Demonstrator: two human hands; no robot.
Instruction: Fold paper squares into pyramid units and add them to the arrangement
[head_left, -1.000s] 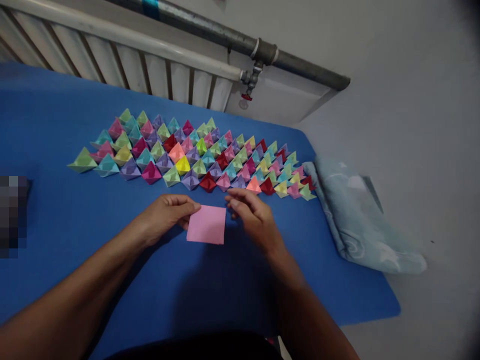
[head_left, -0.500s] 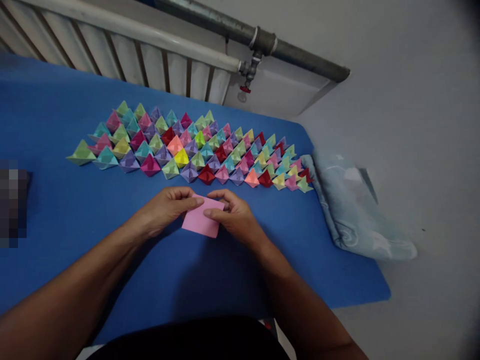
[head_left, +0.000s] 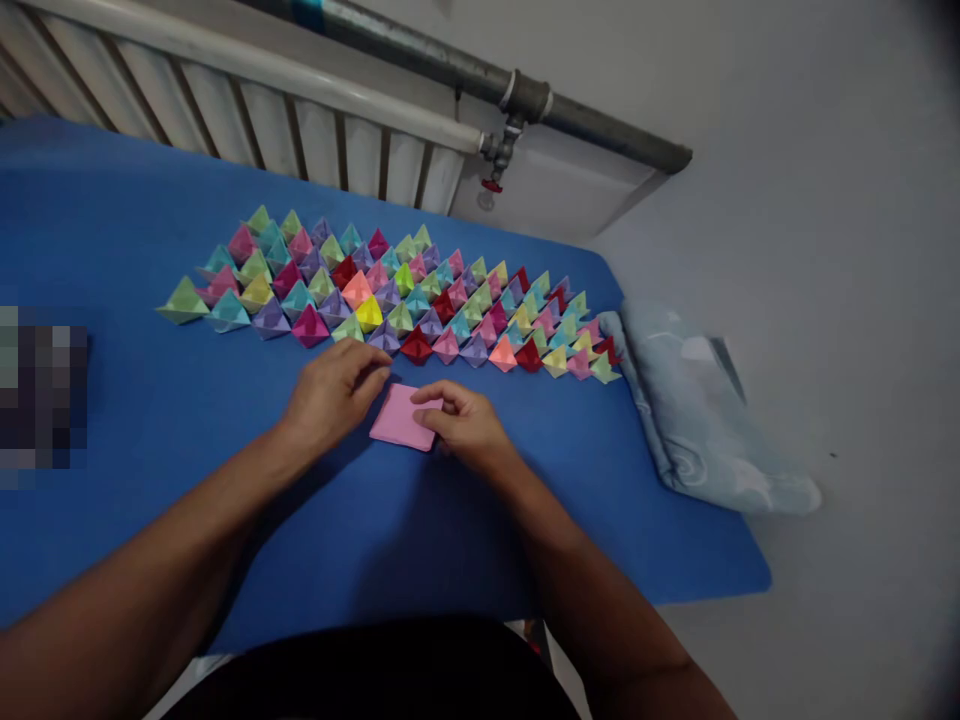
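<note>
A folded pink paper (head_left: pixel 401 420), roughly square, is over the blue surface in front of me. My right hand (head_left: pixel 469 420) pinches its right edge between thumb and fingers. Just left of the paper and a little above it is my left hand (head_left: pixel 337 390), off the paper, its fingertips close to the thumb; whether anything sits between them is too small to tell. Beyond both hands stand rows of small folded paper boats (head_left: pixel 416 345) in green, pink, purple, red, yellow and blue.
The blue table (head_left: pixel 300 560) runs under everything. A folded pale blue cloth (head_left: pixel 697 410) lies at its right edge. Behind are a white radiator (head_left: pixel 322 145) and a metal pipe (head_left: pixel 607 135) with a red-handled valve (head_left: pixel 492 186). A blurred dark object (head_left: pixel 45 395) is at the far left.
My left hand has let go of the pink paper and moved up and left, near the boats. My right hand still holds the paper. The view has shifted slightly.
</note>
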